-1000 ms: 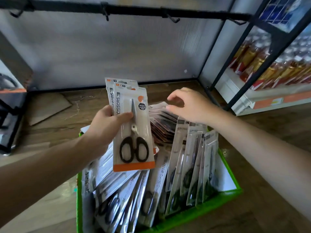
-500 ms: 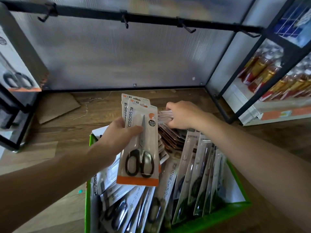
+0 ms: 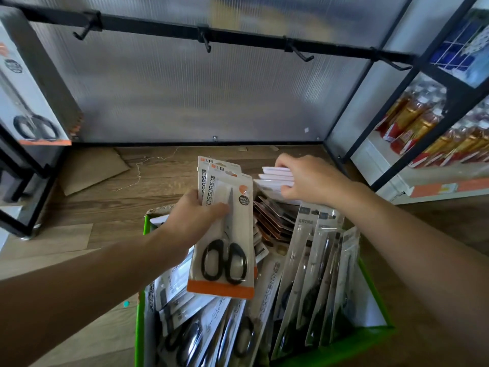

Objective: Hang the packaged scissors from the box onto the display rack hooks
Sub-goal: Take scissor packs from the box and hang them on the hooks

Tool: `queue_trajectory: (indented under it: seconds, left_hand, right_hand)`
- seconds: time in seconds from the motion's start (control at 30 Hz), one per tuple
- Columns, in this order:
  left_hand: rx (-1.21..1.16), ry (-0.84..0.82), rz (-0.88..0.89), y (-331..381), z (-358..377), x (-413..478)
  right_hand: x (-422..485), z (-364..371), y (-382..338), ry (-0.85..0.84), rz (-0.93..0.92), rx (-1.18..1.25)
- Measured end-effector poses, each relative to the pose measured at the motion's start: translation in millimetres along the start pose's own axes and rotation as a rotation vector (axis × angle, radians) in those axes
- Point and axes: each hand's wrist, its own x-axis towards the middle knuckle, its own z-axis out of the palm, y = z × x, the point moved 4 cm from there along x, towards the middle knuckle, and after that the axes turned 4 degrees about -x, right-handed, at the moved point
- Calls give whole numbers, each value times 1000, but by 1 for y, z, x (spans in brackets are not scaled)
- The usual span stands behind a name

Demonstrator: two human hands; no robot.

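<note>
A green box [image 3: 375, 337] on the wooden floor is full of packaged scissors. My left hand [image 3: 193, 218] grips two white-and-orange scissor packs [image 3: 225, 250] upright above the box, thumb on the front card. My right hand [image 3: 307, 181] pinches the ends of a few white-edged packs [image 3: 275, 176] at the far side of the box. The black rack bar [image 3: 238, 39] crosses the top, with bare hooks [image 3: 206, 45] spaced along it.
A hung stack of scissor packs [image 3: 29, 102] fills the left edge. A black frame post [image 3: 352, 102] and a shelf of bottles [image 3: 436, 128] stand on the right. Cardboard scrap [image 3: 92, 170] lies on the floor behind the box.
My right hand has closed on the white-edged packs at the back of the box and lifted them slightly. My left hand keeps holding its two packs.
</note>
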Motion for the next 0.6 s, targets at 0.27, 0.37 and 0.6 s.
queue_trajectory:
  seconds: [0.27,0.37,0.6]
  left_hand:
    - [108,-116,157,12,11,3]
    - [145,-97,143,8,12,8]
    - [-127,-292,-71,6,7,9]
  right_hand:
    - [-31,-18,-10,160,-103,-78]
    - [-39,-34,-24,239,-163,-97]
    - [-67,-50,-83,585,-501,-171]
